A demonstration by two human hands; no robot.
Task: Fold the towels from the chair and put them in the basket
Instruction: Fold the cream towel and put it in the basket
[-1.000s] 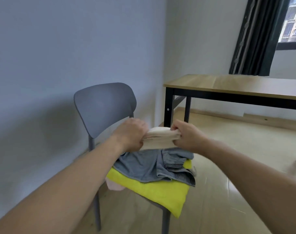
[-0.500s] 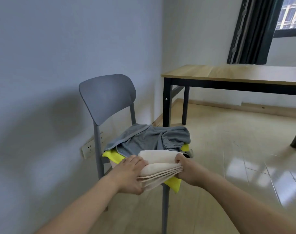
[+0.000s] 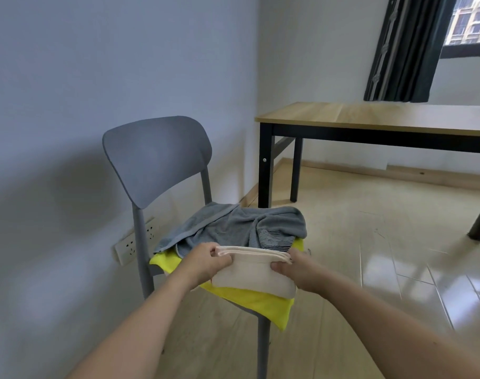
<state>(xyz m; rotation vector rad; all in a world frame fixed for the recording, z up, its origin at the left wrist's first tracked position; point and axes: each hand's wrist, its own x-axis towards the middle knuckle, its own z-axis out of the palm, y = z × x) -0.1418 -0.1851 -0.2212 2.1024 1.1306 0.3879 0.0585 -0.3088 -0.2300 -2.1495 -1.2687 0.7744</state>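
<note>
From the head view, we hold a folded cream towel (image 3: 254, 272) between our 2 hands: the left hand (image 3: 203, 265) pinches its left edge, the right hand (image 3: 297, 269) its right edge. It hangs just above the yellow towel (image 3: 249, 300) and before the grey towel (image 3: 233, 228), both heaped on the grey chair (image 3: 157, 160). A wooden counter (image 3: 370, 119) stands beyond.
</note>
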